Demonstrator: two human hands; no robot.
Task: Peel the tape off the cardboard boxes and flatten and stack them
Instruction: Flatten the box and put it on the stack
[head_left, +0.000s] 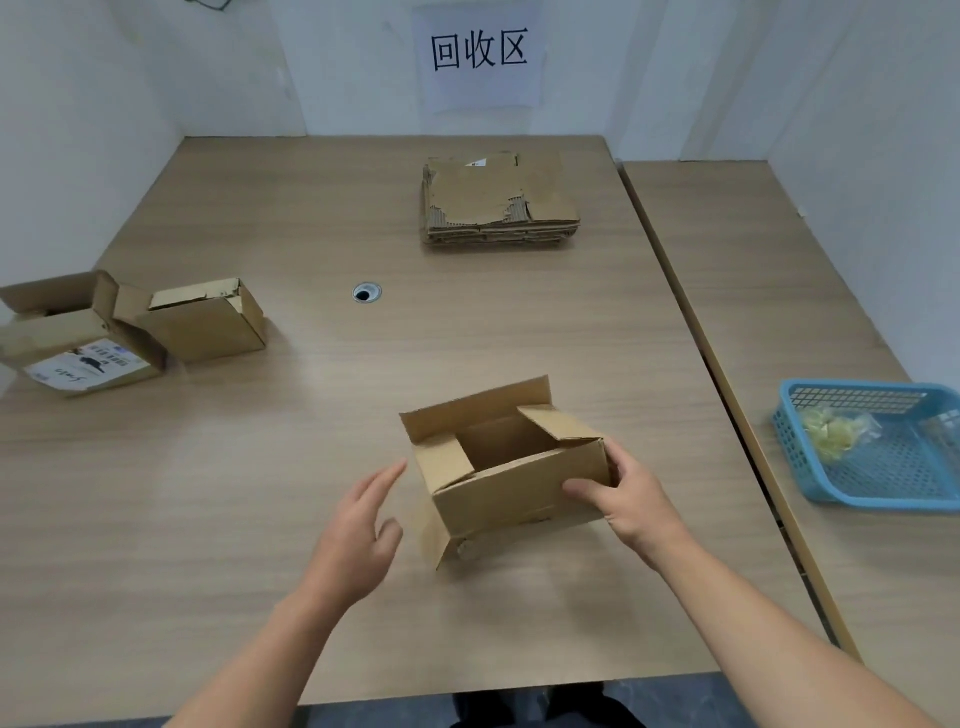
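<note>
An open cardboard box (498, 483) sits tilted near the table's front middle, its top flaps up and a bottom flap hanging at the lower left. My right hand (631, 499) grips its right end, thumb on the front face and fingers behind the corner. My left hand (358, 530) hovers just left of the box with fingers straight, not touching it. A stack of flattened boxes (501, 200) lies at the back of the table. Two more open boxes stand at the left: a plain one (208, 322) and one with a white label (78, 338).
A blue plastic basket (883, 447) holding crumpled yellowish tape stands on the adjoining table at the right. A cable hole (366, 293) is set in the wooden tabletop (234, 493). White walls close the back and sides, with a paper sign (480, 57) above the stack.
</note>
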